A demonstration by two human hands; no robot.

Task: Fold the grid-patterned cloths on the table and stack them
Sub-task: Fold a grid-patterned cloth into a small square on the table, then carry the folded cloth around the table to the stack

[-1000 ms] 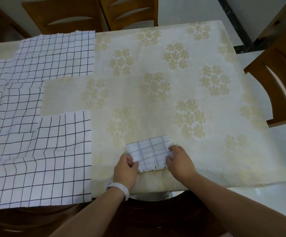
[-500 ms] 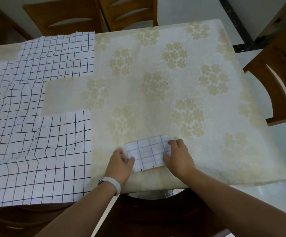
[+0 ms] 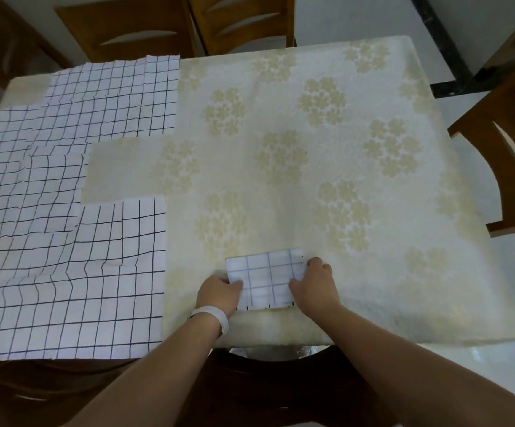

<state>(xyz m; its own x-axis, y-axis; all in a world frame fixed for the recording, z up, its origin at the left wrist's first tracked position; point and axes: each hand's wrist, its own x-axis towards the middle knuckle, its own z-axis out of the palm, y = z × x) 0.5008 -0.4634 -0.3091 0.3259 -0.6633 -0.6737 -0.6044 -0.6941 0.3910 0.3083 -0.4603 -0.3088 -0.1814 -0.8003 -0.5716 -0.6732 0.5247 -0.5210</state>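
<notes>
Dark wood of a chair (image 3: 250,380) sits closest to me, under my forearms, just below the counter (image 3: 434,303) edge. My left hand (image 3: 219,292), with a white wristband (image 3: 211,317) on the wrist, pinches the left edge of the folded cloth (image 3: 265,277), thumb lying on top of it. My right hand (image 3: 314,283) presses down on the cloth's right edge, fingers curled over its far corner. That small folded piece, white with a dark grid, lies flat at the near edge of the counter, a little left of centre. To the left, well apart from it, a large unfolded grid cloth (image 3: 74,285) is spread out and reaches the near left corner. Farther back along the left side lies a second spread cloth (image 3: 28,177) with a finer, wavier grid, and beyond that a third cloth (image 3: 117,97) extends toward the far edge; the three overlap one another. A cream tablecloth with pale yellow flower clusters covers the counter, bare across the middle and right. On the right stands a brown wooden chair (image 3: 502,149). Two more wooden chairs (image 3: 182,23) are pushed in at the far side, over a pale glossy floor (image 3: 357,16) crossed by a dark stripe.
</notes>
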